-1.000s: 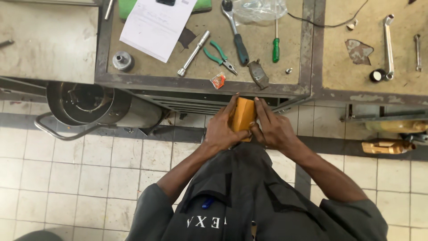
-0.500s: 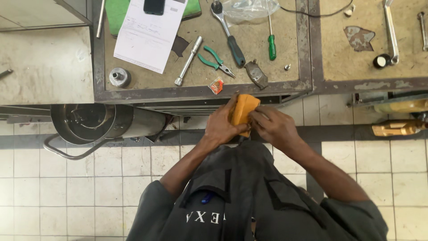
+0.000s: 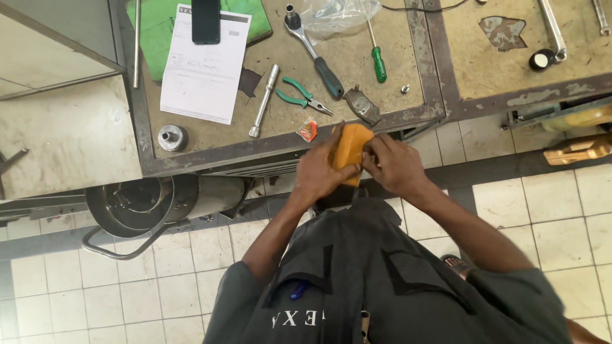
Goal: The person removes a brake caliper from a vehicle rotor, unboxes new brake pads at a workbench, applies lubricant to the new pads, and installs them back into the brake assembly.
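Orange pad (image 3: 350, 148) sits between our two hands, held up in front of our chest just at the near edge of the table (image 3: 210, 153), over the tiled floor (image 3: 561, 210). Our left hand (image 3: 319, 173) wraps it from below and the side, its grip closed on the pad; our right hand (image 3: 392, 164) pinches the upper right corner, so both hands share the hold, likely to keep it steady while we work its edge. Just beyond lie a small red wrapper (image 3: 308, 129), a dark metal plate (image 3: 362, 106), green pliers (image 3: 301, 97) and a ratchet (image 3: 313, 51). Farther left are a paper sheet (image 3: 204, 70) and a socket (image 3: 172, 137). Open room lies over the floor to the right; a steel pot (image 3: 159, 204) crowds the lower left.
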